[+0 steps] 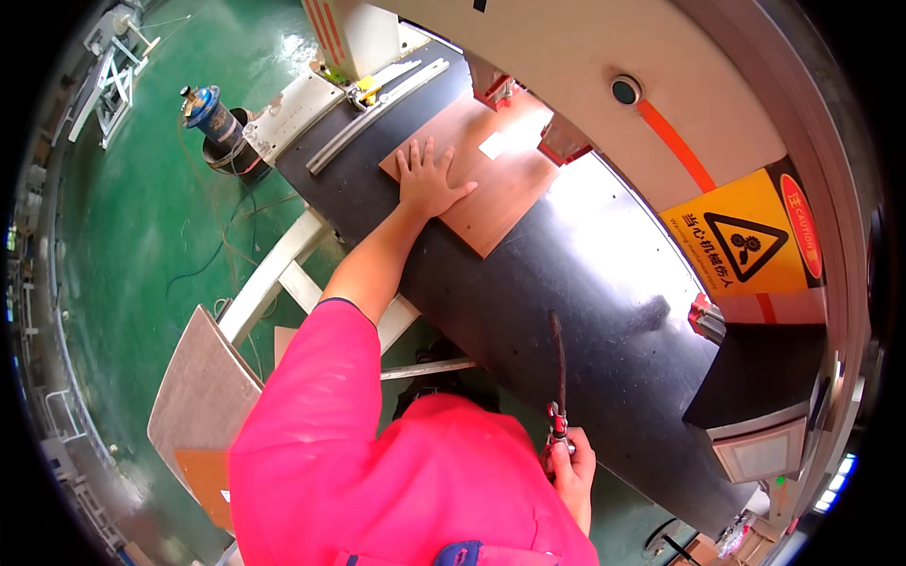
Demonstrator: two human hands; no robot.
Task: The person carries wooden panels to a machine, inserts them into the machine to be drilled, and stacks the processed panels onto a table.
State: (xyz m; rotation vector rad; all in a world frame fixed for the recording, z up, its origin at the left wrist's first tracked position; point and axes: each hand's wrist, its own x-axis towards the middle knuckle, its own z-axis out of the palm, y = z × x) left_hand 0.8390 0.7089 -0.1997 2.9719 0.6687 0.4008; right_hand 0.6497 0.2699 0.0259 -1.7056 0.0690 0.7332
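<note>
My left hand [431,182] lies flat with fingers spread on a brown wood-grain panel [491,208]. The panel rests on the dark machine table [585,349], its far end under the machine's red-trimmed parts, and a small white label [493,144] sits on it. Lower right, my right hand [573,469] is wrapped round an air blow gun [557,424], red and metal at the grip. Its long thin dark nozzle [559,354] points away from me over the table. Part of the grip is hidden by my fingers.
A metal guide rail [377,115] runs along the table's far left. Overhead, the pale machine body [698,104] carries a yellow warning sign [746,236]. At left stand a blue cylindrical device [215,118] with hoses on the green floor and leaning boards [203,396].
</note>
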